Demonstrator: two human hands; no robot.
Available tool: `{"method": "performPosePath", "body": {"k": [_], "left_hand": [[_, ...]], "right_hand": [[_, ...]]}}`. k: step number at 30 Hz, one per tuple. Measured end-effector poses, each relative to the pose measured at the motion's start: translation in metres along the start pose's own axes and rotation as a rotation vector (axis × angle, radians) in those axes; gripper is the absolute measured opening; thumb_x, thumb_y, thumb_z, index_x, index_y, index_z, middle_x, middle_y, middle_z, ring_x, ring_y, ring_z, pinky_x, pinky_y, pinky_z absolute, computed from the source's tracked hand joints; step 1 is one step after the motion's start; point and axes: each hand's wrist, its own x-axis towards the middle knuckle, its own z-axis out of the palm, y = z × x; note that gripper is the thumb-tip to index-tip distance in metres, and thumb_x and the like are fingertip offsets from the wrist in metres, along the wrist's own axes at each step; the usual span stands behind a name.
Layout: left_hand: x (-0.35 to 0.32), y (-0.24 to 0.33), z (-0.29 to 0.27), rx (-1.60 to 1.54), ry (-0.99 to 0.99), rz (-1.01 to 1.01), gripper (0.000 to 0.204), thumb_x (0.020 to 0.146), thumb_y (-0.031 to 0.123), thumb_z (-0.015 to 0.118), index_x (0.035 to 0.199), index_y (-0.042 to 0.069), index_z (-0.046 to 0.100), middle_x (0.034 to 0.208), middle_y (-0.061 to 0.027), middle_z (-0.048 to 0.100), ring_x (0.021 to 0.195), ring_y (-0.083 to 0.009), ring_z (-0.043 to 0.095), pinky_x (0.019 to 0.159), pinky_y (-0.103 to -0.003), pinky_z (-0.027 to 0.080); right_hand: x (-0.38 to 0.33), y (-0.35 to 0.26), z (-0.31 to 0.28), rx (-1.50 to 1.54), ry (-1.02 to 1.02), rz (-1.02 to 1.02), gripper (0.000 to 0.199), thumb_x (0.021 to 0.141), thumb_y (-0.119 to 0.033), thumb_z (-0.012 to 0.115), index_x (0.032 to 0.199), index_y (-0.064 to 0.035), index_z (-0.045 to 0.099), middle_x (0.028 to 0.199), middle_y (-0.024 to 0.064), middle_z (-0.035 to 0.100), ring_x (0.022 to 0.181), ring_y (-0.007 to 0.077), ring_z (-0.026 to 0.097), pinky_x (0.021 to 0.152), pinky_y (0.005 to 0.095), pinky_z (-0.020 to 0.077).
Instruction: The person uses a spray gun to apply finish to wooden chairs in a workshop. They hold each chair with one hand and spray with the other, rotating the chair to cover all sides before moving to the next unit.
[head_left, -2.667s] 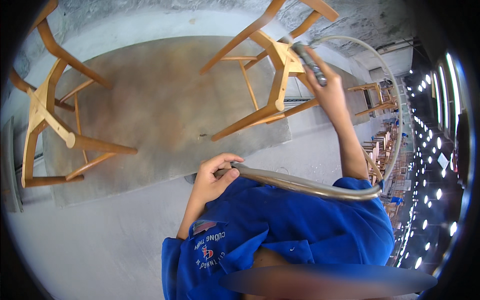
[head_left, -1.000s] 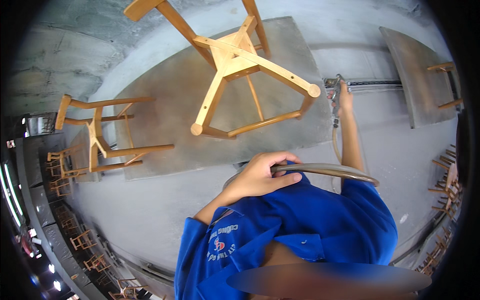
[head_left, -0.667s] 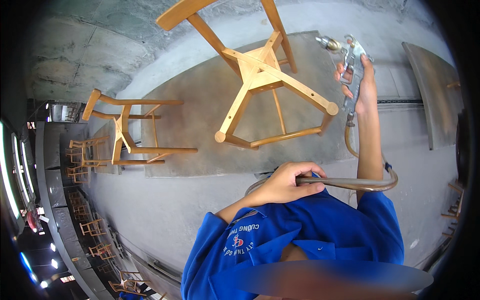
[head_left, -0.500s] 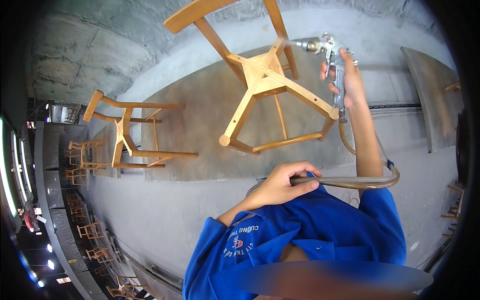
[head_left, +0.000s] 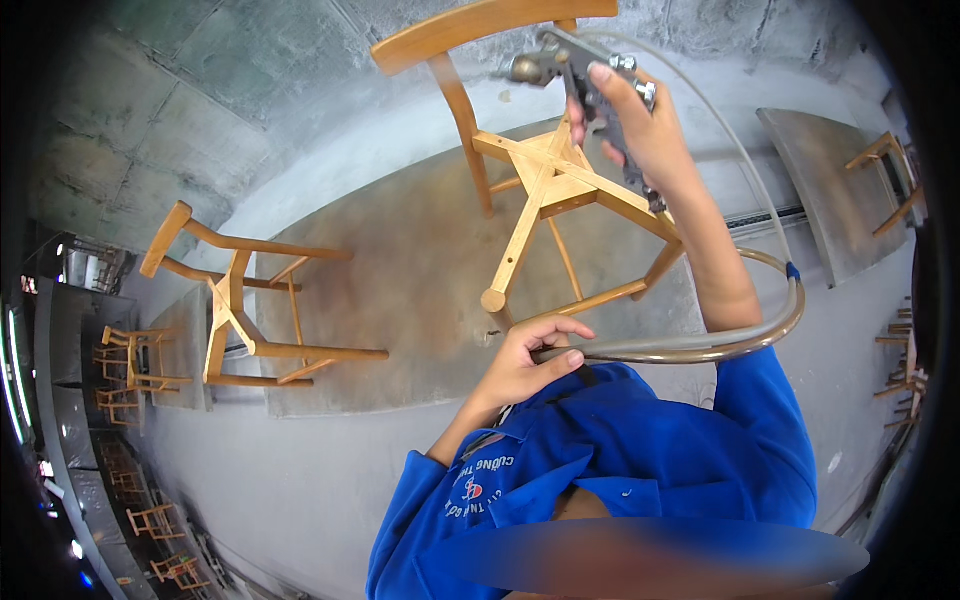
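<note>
My right hand (head_left: 640,125) is raised and grips a metal spray gun (head_left: 570,70) whose nozzle points left, over the frame of a wooden chair (head_left: 540,185) that stands on a grey-brown board (head_left: 400,280). A grey hose (head_left: 730,340) loops from the gun down around my right arm. My left hand (head_left: 525,360) holds that hose close to my chest, just in front of the chair's near leg. Both sleeves are blue.
A second wooden chair (head_left: 235,300) lies tipped on the same board to the left. Another board with a wooden chair (head_left: 880,175) sits at the right. Several more chairs (head_left: 130,360) stand along the far left. A rough concrete wall (head_left: 200,90) runs behind.
My view has swung and drawn closer to the near chair. My right hand has lifted the spray gun from beside the chair up over its frame. My left hand has kept hold of the hose.
</note>
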Motion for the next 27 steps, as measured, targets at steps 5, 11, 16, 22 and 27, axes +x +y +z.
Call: {"method": "performPosePath", "body": {"k": [5, 11, 16, 22, 27], "left_hand": [[-0.012, 0.0, -0.042, -0.039, -0.055, 0.041, 0.032, 0.092, 0.021, 0.068, 0.116, 0.0, 0.064, 0.076, 0.0032, 0.056, 0.07, -0.0055, 0.048, 0.068, -0.023, 0.038], [-0.018, -0.004, -0.056, -0.151, -0.159, 0.055, 0.03, 0.095, 0.024, 0.066, 0.113, 0.0, 0.063, 0.08, 0.0034, 0.06, 0.074, -0.0041, 0.05, 0.068, -0.022, 0.039], [-0.021, -0.004, -0.068, -0.273, -0.156, 0.079, 0.03, 0.097, 0.025, 0.065, 0.11, -0.002, 0.062, 0.084, 0.0031, 0.061, 0.076, -0.0025, 0.049, 0.067, -0.02, 0.038], [-0.028, -0.007, -0.078, -0.343, -0.151, 0.143, 0.028, 0.097, 0.023, 0.064, 0.109, -0.002, 0.061, 0.079, 0.0047, 0.058, 0.07, -0.001, 0.045, 0.061, -0.02, 0.034], [-0.041, -0.01, -0.087, -0.356, -0.1, 0.23, 0.028, 0.096, 0.022, 0.065, 0.109, -0.002, 0.062, 0.072, 0.0055, 0.055, 0.064, -0.001, 0.042, 0.057, -0.02, 0.029]], "right_hand": [[0.026, -0.013, -0.018, -0.305, 0.305, -0.055, 0.034, 0.094, -0.042, 0.061, 0.098, -0.0086, 0.065, 0.07, -0.0003, 0.063, 0.055, 0.0035, 0.056, 0.039, 0.0191, 0.0322], [0.054, -0.056, -0.086, -0.836, 0.456, -0.001, 0.034, 0.097, -0.042, 0.057, 0.104, -0.0093, 0.064, 0.079, 0.0019, 0.066, 0.059, 0.0053, 0.06, 0.04, 0.0218, 0.0353], [0.094, -0.113, -0.072, -1.028, 0.476, -0.012, 0.04, 0.101, -0.04, 0.046, 0.093, -0.0073, 0.068, 0.064, 0.0037, 0.059, 0.045, 0.0086, 0.044, 0.038, 0.0242, 0.0317], [0.128, -0.135, 0.016, -0.662, 0.084, -0.131, 0.034, 0.1, -0.035, 0.048, 0.104, -0.0081, 0.069, 0.066, 0.0029, 0.06, 0.044, 0.0089, 0.048, 0.035, 0.0232, 0.0325], [0.099, -0.164, 0.108, -0.62, -0.105, -0.074, 0.035, 0.101, -0.038, 0.048, 0.106, -0.008, 0.065, 0.067, 0.0042, 0.063, 0.046, 0.0094, 0.056, 0.033, 0.0219, 0.0358]]}}
